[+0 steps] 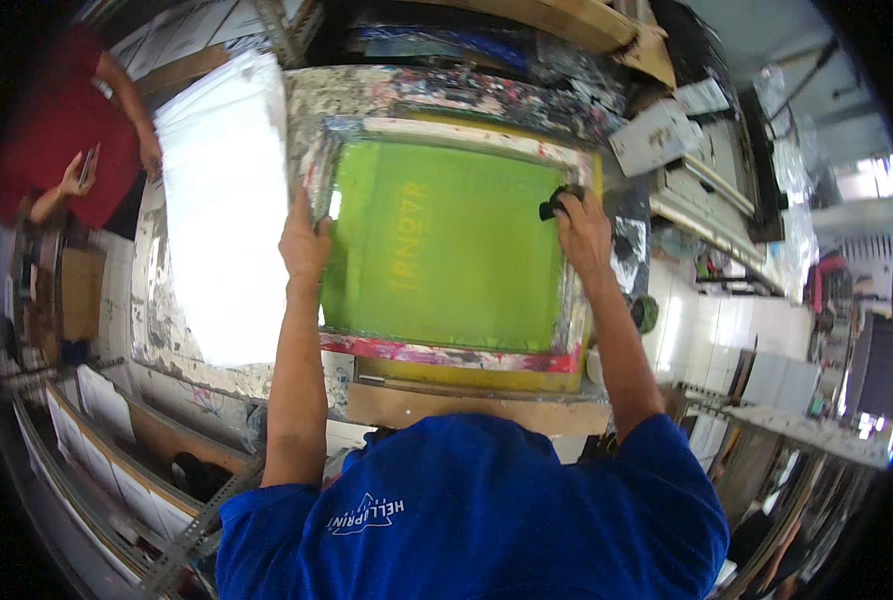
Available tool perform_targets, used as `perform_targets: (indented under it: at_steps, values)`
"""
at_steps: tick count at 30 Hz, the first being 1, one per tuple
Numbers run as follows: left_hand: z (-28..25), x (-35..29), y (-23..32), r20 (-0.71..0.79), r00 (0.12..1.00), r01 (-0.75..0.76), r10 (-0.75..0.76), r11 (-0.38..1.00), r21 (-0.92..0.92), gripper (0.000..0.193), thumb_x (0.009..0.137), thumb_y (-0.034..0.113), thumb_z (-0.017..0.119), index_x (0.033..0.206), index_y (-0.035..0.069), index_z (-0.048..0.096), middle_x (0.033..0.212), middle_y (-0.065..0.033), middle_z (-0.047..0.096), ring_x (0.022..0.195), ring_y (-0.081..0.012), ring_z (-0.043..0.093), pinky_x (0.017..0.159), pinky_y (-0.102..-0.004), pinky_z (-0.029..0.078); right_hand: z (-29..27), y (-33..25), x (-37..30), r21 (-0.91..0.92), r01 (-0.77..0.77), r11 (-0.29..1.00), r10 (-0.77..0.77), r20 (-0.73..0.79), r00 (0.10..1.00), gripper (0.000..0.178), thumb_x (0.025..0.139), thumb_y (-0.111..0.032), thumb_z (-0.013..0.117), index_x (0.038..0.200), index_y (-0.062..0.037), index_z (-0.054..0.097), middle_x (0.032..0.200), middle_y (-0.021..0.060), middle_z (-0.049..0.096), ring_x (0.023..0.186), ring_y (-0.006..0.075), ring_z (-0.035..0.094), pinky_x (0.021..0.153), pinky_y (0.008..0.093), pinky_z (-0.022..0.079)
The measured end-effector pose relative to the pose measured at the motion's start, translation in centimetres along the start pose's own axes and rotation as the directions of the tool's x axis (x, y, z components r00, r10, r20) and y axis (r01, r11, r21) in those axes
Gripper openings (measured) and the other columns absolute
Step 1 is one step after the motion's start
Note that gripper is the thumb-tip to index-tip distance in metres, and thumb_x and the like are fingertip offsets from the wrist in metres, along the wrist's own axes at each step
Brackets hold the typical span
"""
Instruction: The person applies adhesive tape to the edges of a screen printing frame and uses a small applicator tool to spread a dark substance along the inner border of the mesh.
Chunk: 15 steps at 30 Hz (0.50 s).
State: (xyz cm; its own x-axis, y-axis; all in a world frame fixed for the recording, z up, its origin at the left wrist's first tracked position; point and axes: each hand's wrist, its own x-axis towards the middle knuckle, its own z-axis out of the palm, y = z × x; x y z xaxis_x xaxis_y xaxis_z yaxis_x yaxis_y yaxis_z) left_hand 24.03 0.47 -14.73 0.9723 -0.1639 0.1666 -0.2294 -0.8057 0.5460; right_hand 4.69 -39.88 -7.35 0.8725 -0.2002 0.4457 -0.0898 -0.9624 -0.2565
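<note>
A screen-printing frame (447, 355) with a bright green mesh (447, 245) lies flat on a paint-stained table. My left hand (305, 243) rests on the frame's left edge, fingers gripping it. My right hand (582, 228) is at the frame's upper right, closed on a small black object (557, 203) pressed to the mesh. Faint yellowish lettering shows in the green mesh. My blue shirt fills the lower middle of the view.
A tall stack of white sheets (222, 200) lies left of the frame. Another person in a red top (62, 120) stands at far left, holding a phone. Grey boxes and shelves (687, 150) crowd the right. A wooden board (467, 405) edges the table front.
</note>
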Motion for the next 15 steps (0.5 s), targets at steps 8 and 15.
perform_targets:
  at_steps: [8, 15]
  values:
    - [-1.0, -0.2, 1.1, -0.036, 0.999, 0.005, -0.009, 0.994, -0.108, 0.07, 0.078, 0.004, 0.073, 0.143, 0.008, 0.048, 0.127, -0.0192, 0.062, 0.114, -0.0378, 0.06, 0.096, -0.0449, 0.051, 8.1, 6.5, 8.5, -0.256, 0.604, 0.755, -0.573, 0.191, 0.797, 0.012, 0.07, -0.012, 0.064, 0.081, -0.012, 0.06, 0.087, 0.0086, 0.056, 0.084, 0.0254, 0.059, 0.071, 0.0386, 0.047]
    - [-1.8, -0.5, 1.2, -0.04, 0.999, 0.028, -0.033, 0.992, -0.119, 0.071, 0.077, 0.003, 0.073, 0.143, 0.008, 0.049, 0.128, -0.0176, 0.062, 0.115, -0.0359, 0.061, 0.096, -0.0434, 0.051, 15.2, -4.8, 14.2, -0.111, 0.739, 0.664, -0.741, 0.036, 0.671, 0.016, 0.066, -0.014, 0.062, 0.081, -0.0107, 0.056, 0.083, 0.0061, 0.054, 0.085, 0.023, 0.058, 0.072, 0.0363, 0.045]
